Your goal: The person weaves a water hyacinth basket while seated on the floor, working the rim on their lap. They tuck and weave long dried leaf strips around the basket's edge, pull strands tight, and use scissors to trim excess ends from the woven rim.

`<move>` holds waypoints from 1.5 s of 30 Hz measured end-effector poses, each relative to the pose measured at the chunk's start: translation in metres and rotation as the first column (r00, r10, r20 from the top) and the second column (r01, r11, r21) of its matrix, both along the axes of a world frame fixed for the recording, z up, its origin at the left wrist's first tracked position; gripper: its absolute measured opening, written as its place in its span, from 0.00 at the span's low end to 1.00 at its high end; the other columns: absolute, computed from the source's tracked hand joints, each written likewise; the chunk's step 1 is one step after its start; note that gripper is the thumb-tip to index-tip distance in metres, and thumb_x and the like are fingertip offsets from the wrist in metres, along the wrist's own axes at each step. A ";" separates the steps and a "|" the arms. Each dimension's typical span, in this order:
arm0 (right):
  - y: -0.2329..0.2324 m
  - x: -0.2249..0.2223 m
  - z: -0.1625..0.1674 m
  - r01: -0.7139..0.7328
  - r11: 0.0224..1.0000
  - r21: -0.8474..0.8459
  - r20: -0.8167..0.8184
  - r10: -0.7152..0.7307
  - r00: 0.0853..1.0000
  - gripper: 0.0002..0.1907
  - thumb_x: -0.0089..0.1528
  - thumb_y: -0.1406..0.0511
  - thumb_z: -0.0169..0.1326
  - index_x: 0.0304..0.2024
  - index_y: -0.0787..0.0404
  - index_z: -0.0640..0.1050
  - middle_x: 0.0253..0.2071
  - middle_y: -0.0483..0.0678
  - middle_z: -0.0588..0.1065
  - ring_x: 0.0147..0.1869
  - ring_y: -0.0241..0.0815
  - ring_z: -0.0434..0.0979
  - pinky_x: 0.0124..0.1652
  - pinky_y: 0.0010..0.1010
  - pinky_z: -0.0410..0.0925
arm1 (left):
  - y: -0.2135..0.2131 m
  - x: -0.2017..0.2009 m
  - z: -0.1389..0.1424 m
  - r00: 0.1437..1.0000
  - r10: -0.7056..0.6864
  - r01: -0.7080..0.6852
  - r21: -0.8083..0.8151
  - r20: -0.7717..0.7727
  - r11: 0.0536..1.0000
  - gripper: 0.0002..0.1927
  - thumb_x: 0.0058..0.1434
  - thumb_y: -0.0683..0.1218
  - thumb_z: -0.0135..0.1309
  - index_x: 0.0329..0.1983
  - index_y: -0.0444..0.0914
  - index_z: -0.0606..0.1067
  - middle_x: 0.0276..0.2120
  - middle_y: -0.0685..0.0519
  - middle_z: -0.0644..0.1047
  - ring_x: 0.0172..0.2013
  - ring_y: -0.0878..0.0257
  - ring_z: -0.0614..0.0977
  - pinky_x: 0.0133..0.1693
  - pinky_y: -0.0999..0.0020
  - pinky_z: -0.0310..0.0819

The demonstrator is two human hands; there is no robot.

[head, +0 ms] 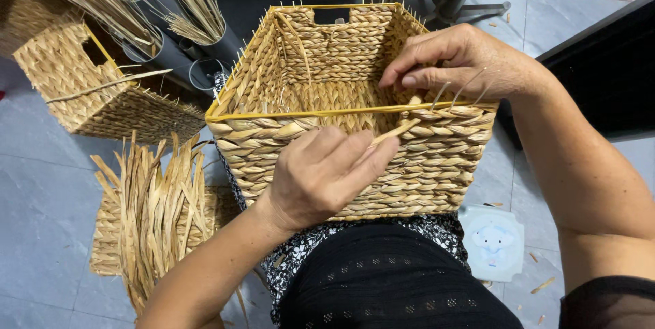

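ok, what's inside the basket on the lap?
Inside the woven basket only its plaited walls and floor show, plus the right hand's fingertips reaching over the yellow rim. The near-right inner corner is hidden by that hand. The left hand pinches a straw strand outside.

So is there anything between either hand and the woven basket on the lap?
Nothing visible. The left hand rests against the near wall of the woven basket and pinches a flat straw strand at the rim. The right hand reaches over the yellow rim, fingers inside the basket.
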State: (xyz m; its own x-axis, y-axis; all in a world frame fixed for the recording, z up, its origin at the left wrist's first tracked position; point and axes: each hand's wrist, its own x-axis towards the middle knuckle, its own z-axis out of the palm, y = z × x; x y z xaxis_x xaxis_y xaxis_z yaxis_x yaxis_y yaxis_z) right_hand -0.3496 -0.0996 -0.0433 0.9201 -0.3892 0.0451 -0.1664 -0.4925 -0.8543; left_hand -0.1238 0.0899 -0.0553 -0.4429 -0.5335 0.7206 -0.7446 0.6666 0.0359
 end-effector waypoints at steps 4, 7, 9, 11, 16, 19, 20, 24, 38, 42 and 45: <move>-0.006 -0.001 -0.001 -0.140 0.984 0.109 0.074 0.133 0.988 0.13 0.66 0.67 0.54 0.51 0.62 0.82 0.46 0.46 0.80 0.52 0.37 0.79 0.51 0.27 0.72 | -0.010 -0.002 -0.003 0.978 0.186 -0.182 -0.054 0.099 0.982 0.11 0.69 0.45 0.60 0.52 0.40 0.82 0.35 0.58 0.75 0.34 0.65 0.72 0.31 0.71 0.66; -0.008 -0.001 0.000 -0.255 0.958 0.130 0.102 0.243 0.965 0.16 0.65 0.66 0.53 0.54 0.63 0.82 0.49 0.47 0.79 0.54 0.38 0.79 0.53 0.28 0.72 | -0.006 -0.016 -0.006 0.952 0.284 -0.284 -0.022 0.109 0.959 0.13 0.66 0.44 0.58 0.53 0.40 0.82 0.34 0.58 0.73 0.37 0.62 0.72 0.35 0.67 0.65; -0.008 -0.001 -0.001 -0.216 0.955 0.204 0.038 0.213 0.976 0.16 0.64 0.66 0.54 0.54 0.63 0.82 0.49 0.47 0.80 0.53 0.39 0.80 0.53 0.29 0.73 | -0.003 -0.025 -0.008 0.939 0.328 -0.332 0.025 0.106 0.943 0.11 0.67 0.45 0.57 0.51 0.41 0.82 0.31 0.58 0.70 0.38 0.61 0.72 0.35 0.64 0.62; -0.007 0.000 -0.002 -0.171 0.953 0.252 -0.026 0.184 0.983 0.16 0.64 0.67 0.54 0.54 0.63 0.82 0.48 0.47 0.80 0.53 0.39 0.80 0.52 0.30 0.73 | 0.000 -0.029 -0.009 0.927 0.351 -0.361 0.064 0.131 0.930 0.14 0.67 0.45 0.55 0.54 0.42 0.81 0.33 0.57 0.70 0.39 0.59 0.71 0.38 0.63 0.63; -0.008 0.008 -0.003 -0.212 0.959 0.190 -0.097 0.233 0.968 0.17 0.62 0.68 0.54 0.54 0.63 0.82 0.46 0.47 0.80 0.51 0.38 0.80 0.50 0.29 0.73 | 0.005 -0.035 -0.010 0.889 0.421 -0.444 0.115 0.180 0.889 0.18 0.67 0.44 0.51 0.59 0.44 0.79 0.37 0.54 0.70 0.42 0.58 0.70 0.40 0.61 0.62; -0.009 0.015 -0.003 -0.259 0.966 0.024 -0.150 0.260 0.954 0.15 0.61 0.67 0.57 0.51 0.62 0.82 0.43 0.45 0.80 0.47 0.37 0.81 0.46 0.28 0.73 | 0.006 -0.036 -0.007 0.883 0.427 -0.458 0.156 0.196 0.875 0.19 0.65 0.44 0.52 0.59 0.45 0.78 0.36 0.54 0.70 0.41 0.57 0.71 0.39 0.60 0.63; -0.008 0.016 -0.002 -0.229 0.973 -0.033 -0.177 0.220 0.959 0.13 0.61 0.66 0.58 0.48 0.61 0.83 0.41 0.45 0.80 0.45 0.38 0.80 0.44 0.29 0.72 | 0.006 -0.034 -0.005 0.891 0.414 -0.445 0.170 0.187 0.879 0.20 0.63 0.44 0.53 0.59 0.45 0.79 0.36 0.53 0.71 0.41 0.56 0.72 0.39 0.59 0.64; 0.001 0.011 0.006 -0.066 0.925 -0.375 -0.156 0.007 0.988 0.09 0.59 0.66 0.62 0.42 0.59 0.84 0.36 0.46 0.76 0.41 0.41 0.78 0.41 0.32 0.72 | 0.014 -0.024 0.003 0.935 0.356 -0.354 0.094 0.001 0.930 0.18 0.66 0.41 0.55 0.59 0.40 0.78 0.47 0.52 0.77 0.49 0.57 0.76 0.47 0.60 0.68; 0.003 -0.016 0.027 0.407 0.870 -0.279 0.179 -0.370 0.912 0.06 0.69 0.70 0.61 0.46 0.66 0.83 0.33 0.48 0.79 0.33 0.33 0.79 0.34 0.22 0.72 | -0.005 -0.037 -0.020 0.984 0.176 -0.176 0.053 0.016 0.983 0.22 0.70 0.40 0.53 0.68 0.34 0.73 0.56 0.51 0.74 0.52 0.59 0.74 0.50 0.64 0.71; 0.004 -0.017 0.032 0.361 0.924 0.124 0.038 -0.368 0.929 0.07 0.65 0.70 0.58 0.44 0.68 0.82 0.34 0.47 0.81 0.34 0.32 0.81 0.37 0.22 0.77 | -0.005 -0.038 -0.021 0.984 0.179 -0.180 0.040 0.015 0.983 0.22 0.70 0.42 0.53 0.66 0.34 0.74 0.55 0.52 0.74 0.53 0.59 0.74 0.53 0.64 0.71; 0.007 -0.011 0.030 0.336 0.912 0.234 -0.012 -0.343 0.939 0.08 0.64 0.70 0.58 0.44 0.70 0.82 0.35 0.49 0.81 0.35 0.33 0.81 0.38 0.24 0.76 | -0.007 -0.037 -0.021 0.984 0.176 -0.177 0.042 0.028 0.983 0.21 0.69 0.42 0.53 0.65 0.35 0.75 0.54 0.52 0.74 0.54 0.59 0.74 0.53 0.63 0.71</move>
State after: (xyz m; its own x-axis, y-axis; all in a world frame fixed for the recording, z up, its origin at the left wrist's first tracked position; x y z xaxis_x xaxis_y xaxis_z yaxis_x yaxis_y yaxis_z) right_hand -0.3610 -0.0929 -0.0129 0.7302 -0.6808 -0.0586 -0.2630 -0.2009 -0.9437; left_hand -0.1612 0.0831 -0.0767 -0.3556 -0.6360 0.6849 -0.8514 0.5227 0.0433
